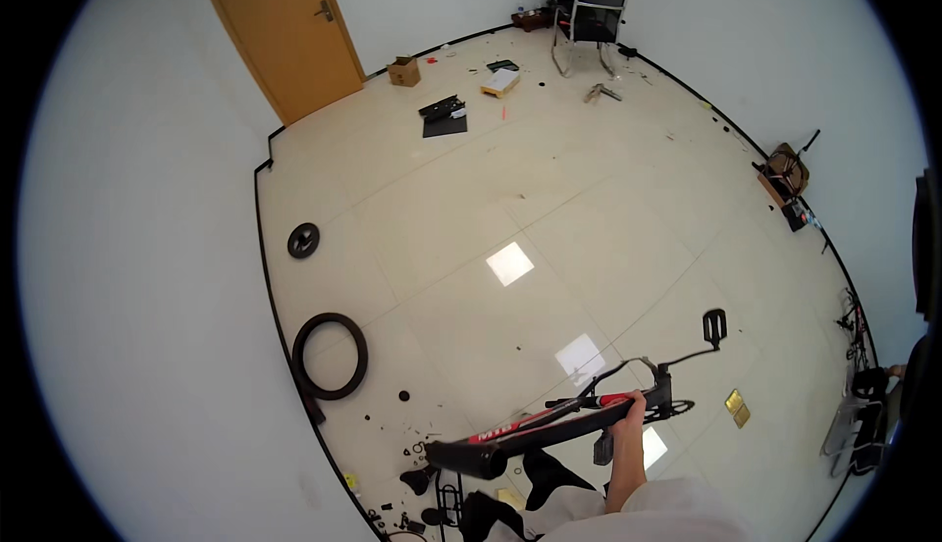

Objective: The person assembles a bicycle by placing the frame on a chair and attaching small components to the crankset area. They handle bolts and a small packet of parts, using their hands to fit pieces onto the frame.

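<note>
My right hand (631,412) is closed around a black and red bicycle frame (549,431), near its crank end. The frame is held aloft at a slant, its open head tube (469,459) toward the lower left. A crank arm (692,357) reaches out to the upper right and carries a black pedal (714,327). Beside my hand is the toothed chainring (679,409). A second pedal (602,448) hangs below the frame, left of my forearm. My left hand is not in view.
A black tyre (331,356) and a small wheel (303,241) lie along the left wall. A saddle (416,481) and small parts are at the lower left. A gold packet (738,409) lies at right. Farther off are a cardboard box (403,71) and a chair (592,24).
</note>
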Motion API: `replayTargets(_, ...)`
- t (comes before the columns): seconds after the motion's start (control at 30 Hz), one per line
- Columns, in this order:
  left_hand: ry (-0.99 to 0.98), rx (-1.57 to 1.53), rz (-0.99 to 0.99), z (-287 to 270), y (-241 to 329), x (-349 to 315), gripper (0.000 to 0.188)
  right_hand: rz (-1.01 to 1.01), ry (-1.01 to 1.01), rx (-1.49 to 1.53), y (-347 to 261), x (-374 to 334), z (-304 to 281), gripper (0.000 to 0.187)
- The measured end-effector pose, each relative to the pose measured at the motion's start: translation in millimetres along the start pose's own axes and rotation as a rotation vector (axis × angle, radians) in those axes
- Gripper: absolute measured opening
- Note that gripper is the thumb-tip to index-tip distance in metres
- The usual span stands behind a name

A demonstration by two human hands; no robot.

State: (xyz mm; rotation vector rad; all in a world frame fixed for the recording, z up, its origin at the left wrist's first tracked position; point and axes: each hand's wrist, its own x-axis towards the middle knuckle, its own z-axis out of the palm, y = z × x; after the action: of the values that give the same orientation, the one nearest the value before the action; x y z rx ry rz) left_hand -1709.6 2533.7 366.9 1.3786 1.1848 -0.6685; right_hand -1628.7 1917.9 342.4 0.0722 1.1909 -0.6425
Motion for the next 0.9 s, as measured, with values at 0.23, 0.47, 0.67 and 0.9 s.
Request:
replayTargets(0.23,-0.119,0.203,-0.05,70,138,50,0.039,-0.265,0.114,0.266,-42,39,75,0.018)
replayTargets(0.47,-0.261,0.301,-0.128,174,307,135,0.034,-0.358,0.11,0.522,-97,108,161,0.019)
replayTargets(0.67,-0.083,0.594,0.039,409,472,201,0.033,-0.569,0.054,0.368,-132,176,325,0.024)
replayTargets(0.9,-0.334,0.666,0.605,812,758,105,0.027,-0.586,-0.076,0.525,-190,249,527,0.02)
